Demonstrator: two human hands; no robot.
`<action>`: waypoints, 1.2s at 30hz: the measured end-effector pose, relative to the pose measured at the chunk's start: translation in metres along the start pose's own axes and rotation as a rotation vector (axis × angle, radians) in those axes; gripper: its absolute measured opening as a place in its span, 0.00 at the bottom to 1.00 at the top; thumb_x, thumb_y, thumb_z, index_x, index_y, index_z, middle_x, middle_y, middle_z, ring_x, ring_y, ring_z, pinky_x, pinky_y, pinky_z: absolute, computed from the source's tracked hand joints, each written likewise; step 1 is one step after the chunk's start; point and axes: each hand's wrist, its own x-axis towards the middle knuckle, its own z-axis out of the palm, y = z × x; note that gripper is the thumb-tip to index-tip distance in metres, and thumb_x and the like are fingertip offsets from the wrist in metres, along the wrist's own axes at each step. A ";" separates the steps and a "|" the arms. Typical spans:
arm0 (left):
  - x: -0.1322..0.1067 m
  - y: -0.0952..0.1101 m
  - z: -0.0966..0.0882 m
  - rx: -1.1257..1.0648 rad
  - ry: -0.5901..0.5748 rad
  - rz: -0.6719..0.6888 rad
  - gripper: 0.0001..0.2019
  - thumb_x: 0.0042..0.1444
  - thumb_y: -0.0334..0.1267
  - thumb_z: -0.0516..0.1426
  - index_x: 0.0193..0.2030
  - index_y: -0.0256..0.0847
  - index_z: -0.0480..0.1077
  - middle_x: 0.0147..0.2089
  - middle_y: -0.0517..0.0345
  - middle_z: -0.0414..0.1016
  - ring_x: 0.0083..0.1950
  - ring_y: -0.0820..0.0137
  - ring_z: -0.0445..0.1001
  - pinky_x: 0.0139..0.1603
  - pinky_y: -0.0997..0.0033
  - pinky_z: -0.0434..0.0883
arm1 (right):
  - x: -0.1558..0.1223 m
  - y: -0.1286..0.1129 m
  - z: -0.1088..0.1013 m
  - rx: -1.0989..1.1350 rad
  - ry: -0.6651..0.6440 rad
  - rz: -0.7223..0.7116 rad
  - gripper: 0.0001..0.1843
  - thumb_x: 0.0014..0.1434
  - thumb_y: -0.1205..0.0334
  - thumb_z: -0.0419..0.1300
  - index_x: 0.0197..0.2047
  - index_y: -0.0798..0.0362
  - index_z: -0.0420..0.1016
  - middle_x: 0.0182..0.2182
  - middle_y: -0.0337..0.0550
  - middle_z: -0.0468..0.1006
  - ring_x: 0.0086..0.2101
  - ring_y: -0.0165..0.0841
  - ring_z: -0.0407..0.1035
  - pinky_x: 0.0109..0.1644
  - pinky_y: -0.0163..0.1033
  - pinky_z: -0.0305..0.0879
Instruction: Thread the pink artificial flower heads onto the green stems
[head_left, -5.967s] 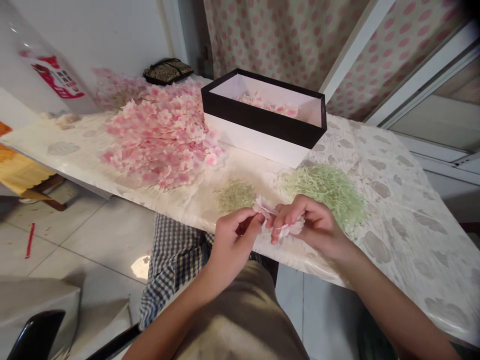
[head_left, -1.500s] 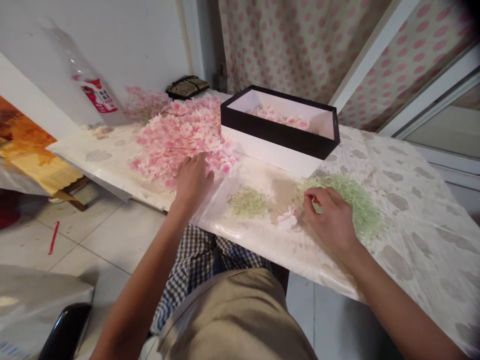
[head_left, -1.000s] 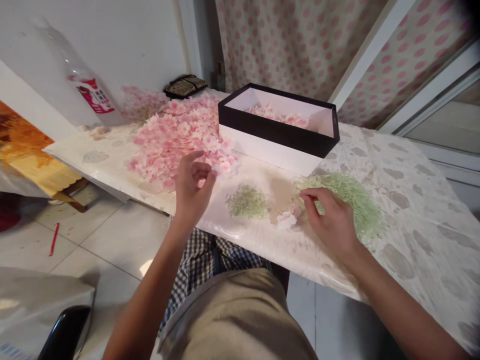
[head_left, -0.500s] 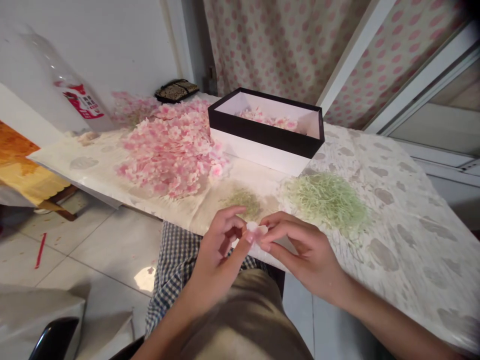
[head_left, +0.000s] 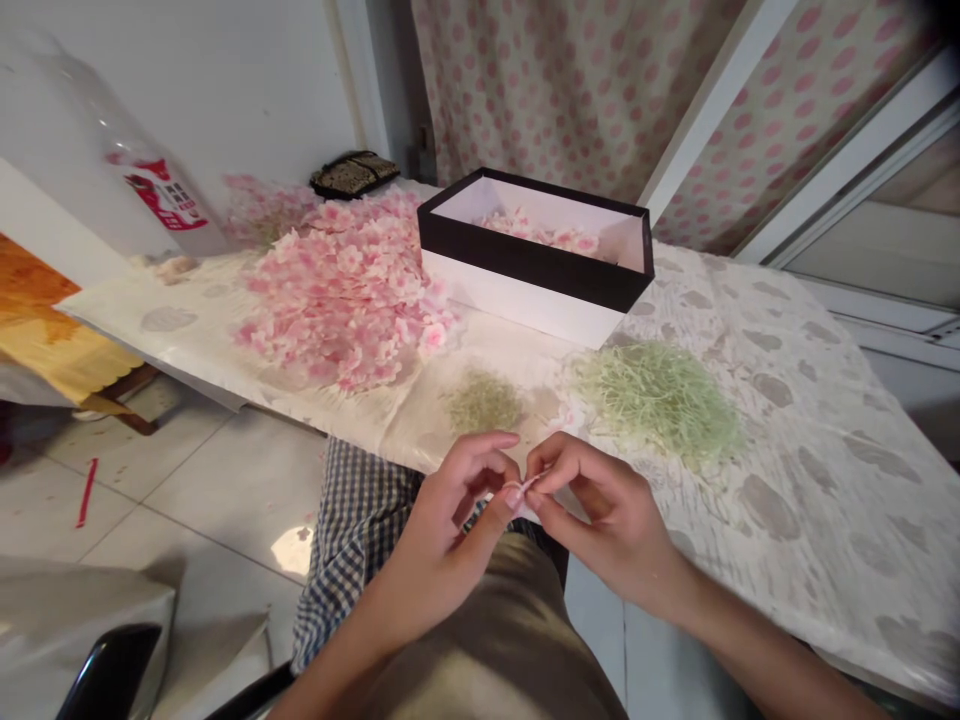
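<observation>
My left hand (head_left: 457, 510) and my right hand (head_left: 592, 510) meet at the table's near edge, fingertips pinched together on a small pale pink flower petal (head_left: 521, 487). Both hands are closed on it. Behind them on the table lie a small heap of olive-green stems (head_left: 484, 400) and a bigger heap of light green stems (head_left: 660, 400). A large pile of pink fabric flowers (head_left: 345, 285) lies at the left. A black-rimmed white box (head_left: 536, 265) holding some pink flowers stands behind the heaps.
The table (head_left: 810, 440) wears a pale leaf-patterned plastic cover. A clear plastic bottle (head_left: 142, 170) and a dark patterned pouch (head_left: 352, 172) sit at the far left. A dotted curtain (head_left: 555, 90) hangs behind. Tiled floor and a dark chair edge (head_left: 105, 670) lie lower left.
My left hand left the pink flower pile and my right hand left the green stems; both came together at the table's near edge and now pinch a small petal between them.
</observation>
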 end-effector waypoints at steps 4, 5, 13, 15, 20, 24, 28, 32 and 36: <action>-0.001 0.000 -0.003 -0.028 -0.050 -0.049 0.16 0.63 0.31 0.54 0.55 0.51 0.62 0.39 0.62 0.68 0.42 0.78 0.70 0.46 0.80 0.68 | -0.002 0.000 -0.001 0.082 -0.041 0.172 0.08 0.62 0.68 0.56 0.43 0.45 0.65 0.36 0.36 0.67 0.37 0.28 0.66 0.41 0.34 0.63; -0.002 0.000 -0.004 -0.042 -0.059 -0.072 0.16 0.62 0.31 0.55 0.55 0.51 0.62 0.40 0.62 0.69 0.43 0.77 0.71 0.48 0.79 0.69 | -0.002 0.000 -0.001 0.088 -0.052 0.198 0.10 0.62 0.67 0.57 0.45 0.44 0.65 0.36 0.36 0.68 0.37 0.28 0.66 0.41 0.34 0.63; 0.000 0.000 -0.005 -0.164 0.045 -0.197 0.16 0.56 0.30 0.60 0.50 0.46 0.63 0.35 0.64 0.70 0.37 0.77 0.74 0.42 0.77 0.71 | 0.002 -0.002 -0.014 0.057 0.149 -0.042 0.08 0.59 0.72 0.59 0.35 0.47 0.73 0.35 0.37 0.70 0.39 0.28 0.66 0.44 0.33 0.62; 0.001 0.000 -0.004 -0.164 0.096 -0.196 0.17 0.55 0.30 0.61 0.49 0.44 0.63 0.34 0.64 0.71 0.36 0.77 0.73 0.40 0.77 0.70 | -0.002 -0.006 -0.018 0.014 0.039 -0.028 0.09 0.58 0.72 0.60 0.34 0.47 0.75 0.42 0.40 0.69 0.46 0.31 0.65 0.50 0.36 0.61; -0.001 0.001 -0.002 -0.156 0.119 -0.157 0.18 0.54 0.30 0.62 0.49 0.44 0.64 0.33 0.63 0.72 0.35 0.77 0.72 0.37 0.78 0.70 | -0.011 -0.008 -0.012 -0.079 -0.105 0.062 0.13 0.57 0.76 0.58 0.34 0.48 0.76 0.50 0.42 0.65 0.50 0.34 0.65 0.54 0.41 0.60; -0.002 0.001 -0.002 -0.167 0.107 -0.144 0.17 0.53 0.29 0.62 0.49 0.43 0.65 0.32 0.63 0.73 0.33 0.77 0.73 0.36 0.78 0.71 | -0.014 -0.001 -0.002 -0.030 -0.063 0.045 0.12 0.58 0.76 0.56 0.35 0.48 0.74 0.38 0.40 0.71 0.40 0.31 0.69 0.45 0.38 0.63; -0.002 -0.001 -0.001 -0.182 0.101 -0.154 0.17 0.53 0.29 0.62 0.49 0.43 0.65 0.32 0.63 0.74 0.33 0.77 0.74 0.36 0.79 0.71 | -0.016 0.004 0.001 0.048 -0.013 0.082 0.09 0.59 0.73 0.57 0.35 0.49 0.72 0.37 0.39 0.71 0.38 0.30 0.69 0.41 0.36 0.63; -0.004 -0.004 -0.001 -0.189 0.069 -0.140 0.17 0.54 0.28 0.62 0.49 0.44 0.65 0.33 0.64 0.75 0.35 0.78 0.74 0.40 0.79 0.72 | -0.018 0.006 0.002 0.088 0.005 0.105 0.06 0.60 0.71 0.58 0.33 0.50 0.70 0.35 0.39 0.71 0.37 0.30 0.68 0.40 0.35 0.63; -0.007 -0.003 -0.002 -0.116 0.013 -0.138 0.17 0.55 0.29 0.61 0.50 0.47 0.66 0.36 0.63 0.76 0.39 0.77 0.75 0.45 0.79 0.72 | -0.020 0.005 0.002 0.118 0.009 0.138 0.06 0.59 0.70 0.58 0.34 0.50 0.68 0.34 0.38 0.70 0.36 0.30 0.68 0.40 0.35 0.63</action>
